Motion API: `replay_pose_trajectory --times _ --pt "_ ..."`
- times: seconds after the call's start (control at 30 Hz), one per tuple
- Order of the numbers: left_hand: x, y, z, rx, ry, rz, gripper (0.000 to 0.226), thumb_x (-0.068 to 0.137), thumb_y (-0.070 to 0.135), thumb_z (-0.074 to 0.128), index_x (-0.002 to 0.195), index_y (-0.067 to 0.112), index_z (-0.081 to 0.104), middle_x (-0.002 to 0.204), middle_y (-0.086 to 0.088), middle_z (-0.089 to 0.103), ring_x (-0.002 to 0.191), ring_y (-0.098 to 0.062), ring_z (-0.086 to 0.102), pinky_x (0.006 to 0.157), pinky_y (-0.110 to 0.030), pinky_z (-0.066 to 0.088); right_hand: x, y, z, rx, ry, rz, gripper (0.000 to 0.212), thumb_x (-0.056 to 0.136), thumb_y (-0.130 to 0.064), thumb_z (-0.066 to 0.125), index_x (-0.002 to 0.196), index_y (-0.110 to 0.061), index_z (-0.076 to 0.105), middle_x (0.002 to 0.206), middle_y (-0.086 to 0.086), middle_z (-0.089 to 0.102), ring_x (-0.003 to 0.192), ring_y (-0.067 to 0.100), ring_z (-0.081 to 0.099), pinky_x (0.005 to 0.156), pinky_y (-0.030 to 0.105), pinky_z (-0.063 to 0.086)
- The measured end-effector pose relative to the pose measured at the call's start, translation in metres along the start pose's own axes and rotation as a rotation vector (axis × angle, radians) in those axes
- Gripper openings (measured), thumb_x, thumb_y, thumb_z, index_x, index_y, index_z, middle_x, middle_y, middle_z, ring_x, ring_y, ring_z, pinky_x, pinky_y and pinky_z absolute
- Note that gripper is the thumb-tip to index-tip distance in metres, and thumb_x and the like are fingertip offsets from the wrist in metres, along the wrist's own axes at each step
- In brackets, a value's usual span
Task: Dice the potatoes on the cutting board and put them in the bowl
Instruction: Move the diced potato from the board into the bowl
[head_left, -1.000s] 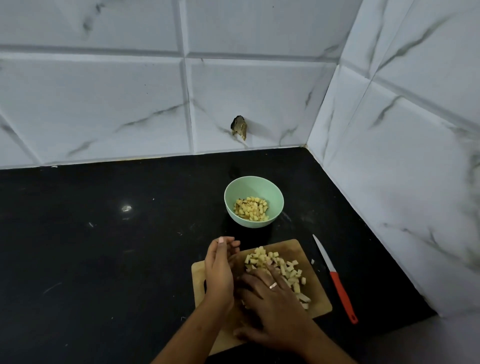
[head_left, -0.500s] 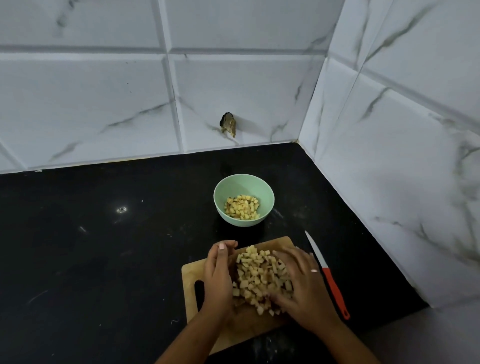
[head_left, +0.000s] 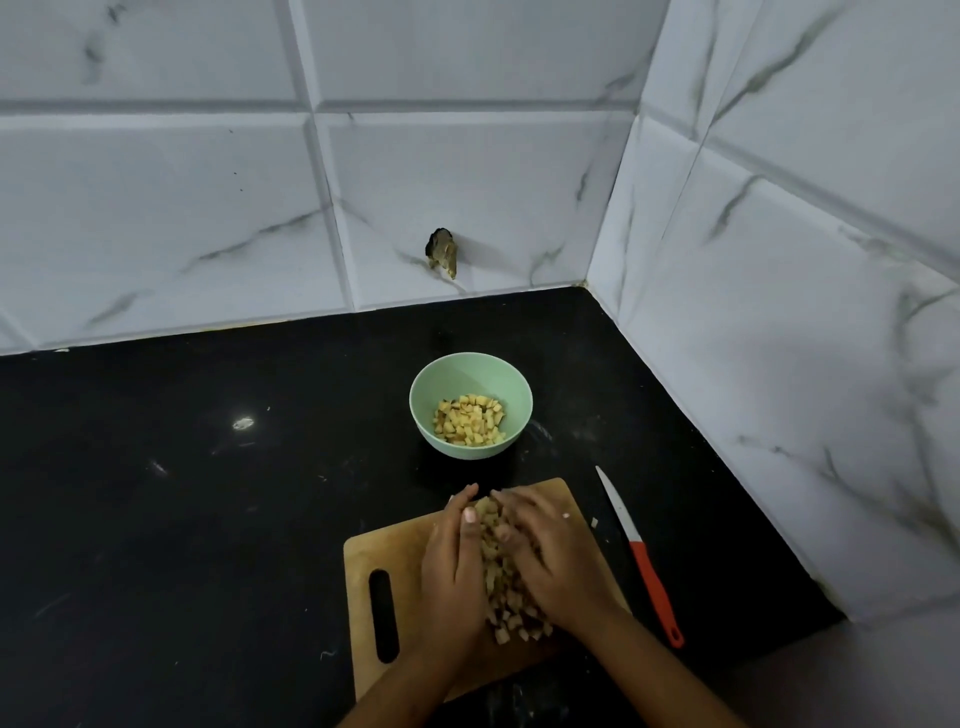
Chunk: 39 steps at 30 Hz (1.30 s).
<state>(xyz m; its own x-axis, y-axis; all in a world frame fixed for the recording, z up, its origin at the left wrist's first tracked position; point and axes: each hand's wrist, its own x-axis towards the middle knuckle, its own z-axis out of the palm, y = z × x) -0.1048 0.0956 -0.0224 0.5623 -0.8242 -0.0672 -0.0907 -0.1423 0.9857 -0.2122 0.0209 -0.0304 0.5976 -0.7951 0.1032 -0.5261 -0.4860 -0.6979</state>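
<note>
Wooden cutting board (head_left: 395, 551): left hand (head_left: 454, 561) and right hand (head_left: 556, 561) cup the diced potato heap (head_left: 501, 577) between my curved fingers. Step: gathering for transfer. Next, lift both together to the part-filled bowl (head_left: 431, 395) at 12 o'clock, palms sealed.

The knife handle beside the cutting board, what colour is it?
Red-orange, on the knife handle, seen in the head view, the only one.
</note>
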Motion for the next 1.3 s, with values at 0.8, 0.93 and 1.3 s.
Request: replay_pose_trajectory --times 0.8,0.93,1.3 --pt "0.008 -0.01 0.004 0.185 -0.034 0.096 0.059 0.091 0.062 0.021 0.121 0.031 0.062 0.115 0.02 0.064 0.113 0.004 0.055 0.1 -0.037 0.045 -0.02 0.015 0.004 -0.104 -0.028 0.098 0.073 0.088 -0.073 0.015 0.145 -0.033 0.038 0.145 -0.022 0.034 0.137 -0.006 0.024 0.113 0.018 0.016" --pt "0.008 -0.009 0.008 0.195 0.001 0.077 0.044 0.091 0.059 0.023 0.115 0.044 0.057 0.114 0.023 0.063 0.113 0.007 0.054 0.101 -0.033 0.045 -0.016 -0.011 0.025 -0.071 0.044 0.105 0.056 0.095 -0.054 0.024 0.142 -0.03 0.043 0.139 -0.025 0.039 0.13 -0.012 0.027 0.106 0.007 0.015" --pt "0.018 0.015 0.027 -0.173 0.133 -0.147 0.04 0.104 0.031 0.027 0.12 0.023 0.062 0.109 0.013 0.066 0.103 0.009 0.058 0.09 -0.012 0.046 0.014 -0.048 0.026 0.416 0.309 0.445 0.025 0.1 -0.018 0.047 0.085 -0.034 0.057 0.083 -0.012 0.064 0.083 -0.01 0.059 0.073 0.009 0.044"
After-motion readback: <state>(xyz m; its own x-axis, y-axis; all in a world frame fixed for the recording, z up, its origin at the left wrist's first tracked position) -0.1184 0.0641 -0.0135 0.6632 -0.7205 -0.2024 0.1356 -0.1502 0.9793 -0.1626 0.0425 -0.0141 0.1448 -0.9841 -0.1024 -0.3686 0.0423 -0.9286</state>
